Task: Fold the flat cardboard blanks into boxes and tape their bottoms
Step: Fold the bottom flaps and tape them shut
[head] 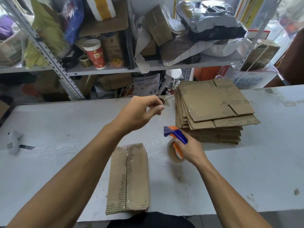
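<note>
Cardboard box [129, 177] lying lengthwise toward body, seam up, nearer right hand [189, 149] clamped on tape dispenser [176, 142]. Left hand [139, 112] up beyond, fingers pinched together on tape end, probably.

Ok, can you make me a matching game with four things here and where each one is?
Things:
1. tape gun
2. folded box
3. stack of blanks
4. red cup

Places:
A. up on the shelf
B. on the table nearest the person
C. in the right hand
D. far right part of the table

Pairs: 1-C, 2-B, 3-D, 4-A
</note>
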